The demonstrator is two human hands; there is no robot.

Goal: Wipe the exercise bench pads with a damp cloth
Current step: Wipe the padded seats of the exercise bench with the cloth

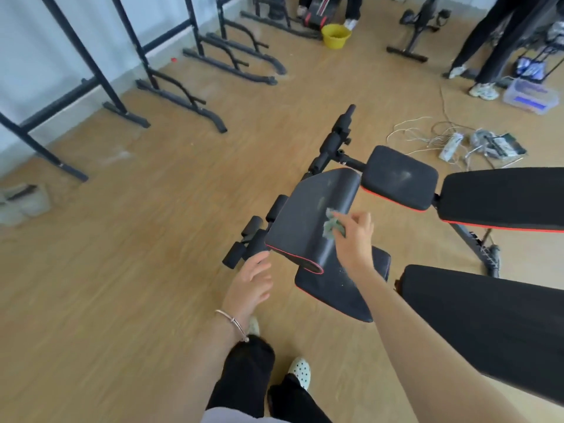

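Pressing cloth on tilted pad, right hand.

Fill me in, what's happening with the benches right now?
A person is wiping an exercise bench. The right hand presses a small greenish cloth against the raised curved pad of the nearer bench. The left hand is open and empty, beside the pad's lower end. Dusty smears show on the seat pad of the bench behind. A yellow bucket stands far off on the floor.
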